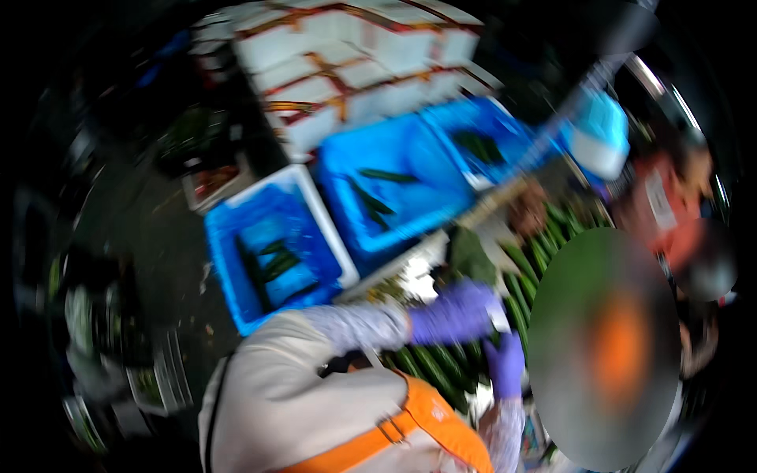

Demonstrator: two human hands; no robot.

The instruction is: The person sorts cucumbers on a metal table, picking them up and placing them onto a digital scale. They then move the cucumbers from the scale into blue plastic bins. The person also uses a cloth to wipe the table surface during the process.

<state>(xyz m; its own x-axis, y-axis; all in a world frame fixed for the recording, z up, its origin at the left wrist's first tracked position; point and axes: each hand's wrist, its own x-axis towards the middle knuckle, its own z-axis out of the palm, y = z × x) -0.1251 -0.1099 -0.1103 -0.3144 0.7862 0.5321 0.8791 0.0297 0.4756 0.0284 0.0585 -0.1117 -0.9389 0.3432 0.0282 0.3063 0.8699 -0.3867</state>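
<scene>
Both of my hands wear purple gloves and meet above a heap of long green cucumbers (434,363). My left hand (467,310) comes across from the left. A small white piece (498,318) shows at its fingers. My right hand (507,362) reaches up from below, its fingertips close to the left hand. Something dark green shows between the two hands, but blur and the gloves hide whether either one grips it. More cucumbers (517,301) lie in a row just past my hands.
Three blue-lined bins, left (298,230), middle (384,142) and right (467,118), hold a few cucumbers each. White taped foam boxes (355,65) are stacked behind. A person in a red top (647,195) is at the right. Crates (157,378) stand on the floor at left.
</scene>
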